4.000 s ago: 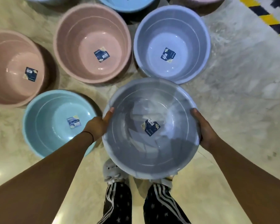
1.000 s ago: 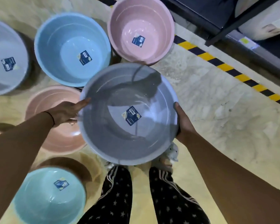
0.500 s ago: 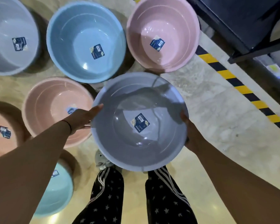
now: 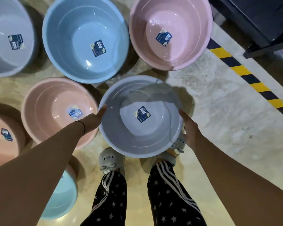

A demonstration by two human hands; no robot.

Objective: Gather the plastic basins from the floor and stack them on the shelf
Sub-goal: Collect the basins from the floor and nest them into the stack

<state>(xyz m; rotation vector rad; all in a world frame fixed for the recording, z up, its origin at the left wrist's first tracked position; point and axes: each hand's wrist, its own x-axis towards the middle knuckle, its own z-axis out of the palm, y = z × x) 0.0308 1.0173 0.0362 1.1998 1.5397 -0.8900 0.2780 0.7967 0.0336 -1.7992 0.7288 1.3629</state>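
Hands, head view: I am seeing the left hand [image 4: 95,119] and right hand [image 4: 190,129] gripping opposite rims of the grey basin [image 4: 114,136], holding it above the slippers [image 4: 108,160]. Beyond, the blue basin [image 4: 69,46] and pink basin [image 4: 178,51] are sitting on the floor [image 4: 219,111]; the dark shelf [image 4: 260,18] is showing upper right.

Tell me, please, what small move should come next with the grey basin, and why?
Probably carry the grey basin right toward the dark shelf: the left hand and right hand hold its opposite rims, and it hangs above the right slipper.
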